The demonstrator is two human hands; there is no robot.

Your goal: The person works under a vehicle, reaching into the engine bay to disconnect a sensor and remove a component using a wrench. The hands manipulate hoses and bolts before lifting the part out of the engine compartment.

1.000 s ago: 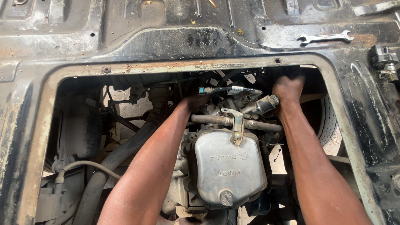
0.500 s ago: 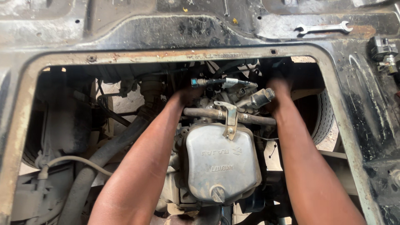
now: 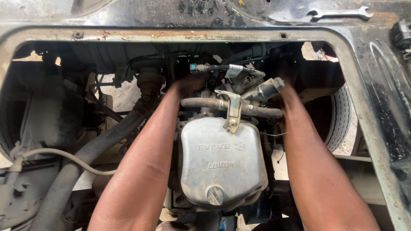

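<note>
- The thing both hands are going at is the cluster of engine parts (image 3: 239,83) behind the grey metal cover (image 3: 220,160), deep in the opening of the rusty body panel (image 3: 214,32).
- A rubber hose (image 3: 205,102) lies crosswise just in front of that cluster, long axis left to right, pinned by a small metal bracket (image 3: 233,109) bolted to the cover.
- Left hand (image 3: 188,85) is down at the left end of the hose, just beside it. Fingers are lost in shadow, so I can't tell if it's grabbing anything or resting there.
- Right hand (image 3: 284,70) reaches further back, past a stubby grey cylinder (image 3: 267,89), into the dark. Can't tell its grip either.
- So the parts sit between the two hands, straight ahead of the person; the left looks nearer to the hose.
- A thin wire with a blue connector (image 3: 195,67) runs across above.
- Tyre (image 3: 340,117) shows off right, and a spanner (image 3: 340,13) lies on the panel up top, well away from both hands.
</note>
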